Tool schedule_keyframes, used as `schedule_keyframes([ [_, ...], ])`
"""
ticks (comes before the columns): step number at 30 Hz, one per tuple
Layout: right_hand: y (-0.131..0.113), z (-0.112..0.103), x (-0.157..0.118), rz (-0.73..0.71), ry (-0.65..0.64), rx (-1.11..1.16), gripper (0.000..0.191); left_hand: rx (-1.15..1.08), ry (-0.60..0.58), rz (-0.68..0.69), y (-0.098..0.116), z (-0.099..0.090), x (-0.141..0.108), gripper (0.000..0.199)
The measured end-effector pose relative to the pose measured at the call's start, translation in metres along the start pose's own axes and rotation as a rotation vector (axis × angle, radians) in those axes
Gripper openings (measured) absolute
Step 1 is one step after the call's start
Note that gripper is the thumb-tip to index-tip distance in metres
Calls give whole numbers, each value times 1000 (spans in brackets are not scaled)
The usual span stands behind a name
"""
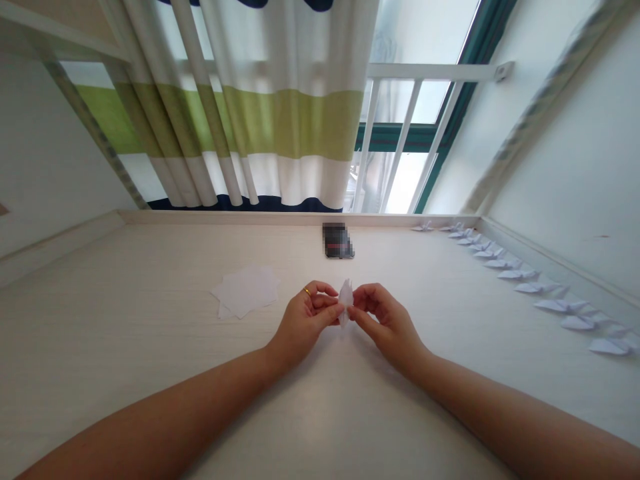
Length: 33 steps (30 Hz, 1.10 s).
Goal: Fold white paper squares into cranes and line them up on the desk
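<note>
A small folded white paper (345, 303) stands upright between my hands above the pale table (150, 373). My left hand (307, 317), with a gold ring on one finger, pinches its left side between thumb and fingers. On the right side, the thumb and index finger of my right hand (383, 320) close on the same paper. Loose white sheets (247, 291) lie overlapping to the left of my left hand. Along the table's right side runs a row of several folded white paper cranes (525, 274).
A dark, blurred-out object (336, 240) lies beyond my hands near the back edge. Behind the table's raised rim (250, 219) hang striped curtains (290, 120), beside a white railing (430, 72) and window. White walls flank both sides.
</note>
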State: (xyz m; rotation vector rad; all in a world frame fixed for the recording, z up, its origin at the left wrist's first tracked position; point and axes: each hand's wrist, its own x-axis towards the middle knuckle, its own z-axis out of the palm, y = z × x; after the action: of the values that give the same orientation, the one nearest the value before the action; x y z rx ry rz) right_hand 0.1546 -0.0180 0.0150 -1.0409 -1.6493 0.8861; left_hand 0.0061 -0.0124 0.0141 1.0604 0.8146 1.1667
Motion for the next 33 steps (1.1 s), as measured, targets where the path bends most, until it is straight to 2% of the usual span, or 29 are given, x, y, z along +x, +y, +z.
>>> schedule_keyframes([
  [9, 2, 0, 1, 36, -9, 83, 16, 14, 17, 1, 0, 0, 0, 23],
  [16, 1, -1, 0, 12, 3, 40, 16, 10, 9, 8, -2, -1, 0, 23],
  [28, 2, -1, 0, -48, 12, 1, 17, 12, 75, -29, -2, 1, 2, 18],
  [33, 1, -2, -1, -60, -11, -43, 18, 33, 31, 9, -6, -1, 3, 11],
])
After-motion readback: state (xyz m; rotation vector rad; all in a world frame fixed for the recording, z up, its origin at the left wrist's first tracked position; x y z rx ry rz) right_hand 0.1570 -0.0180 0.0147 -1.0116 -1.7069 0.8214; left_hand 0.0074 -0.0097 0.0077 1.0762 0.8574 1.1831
